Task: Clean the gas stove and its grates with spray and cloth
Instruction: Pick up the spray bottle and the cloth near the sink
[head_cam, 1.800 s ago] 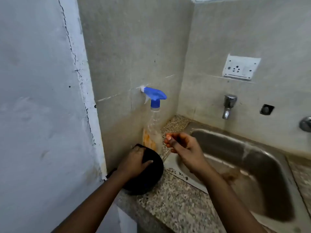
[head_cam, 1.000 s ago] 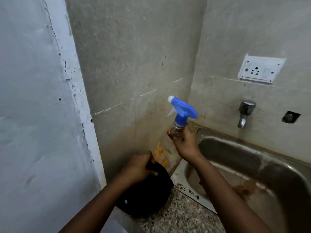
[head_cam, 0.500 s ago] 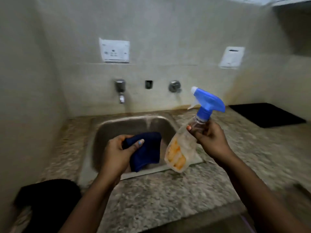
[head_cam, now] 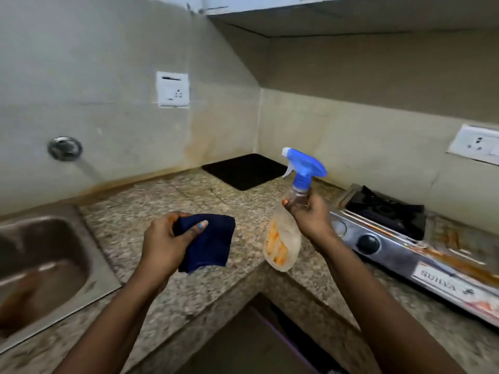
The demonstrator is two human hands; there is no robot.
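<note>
Granite counter, sink left, black mat, stove right

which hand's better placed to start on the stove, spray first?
Right. The right hand grips the spray bottle by its neck, and sits nearer the gas stove. The left hand holds the blue cloth over the counter, nearer the sink; likely wipes after.

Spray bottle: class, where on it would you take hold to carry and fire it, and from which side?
Grip the spray bottle at its narrow clear neck just under the blue trigger head, coming from behind, opposite the nozzle. The right hand holds it there now: the neck is slim enough to wrap, and the trigger sits above the fingers.
</note>
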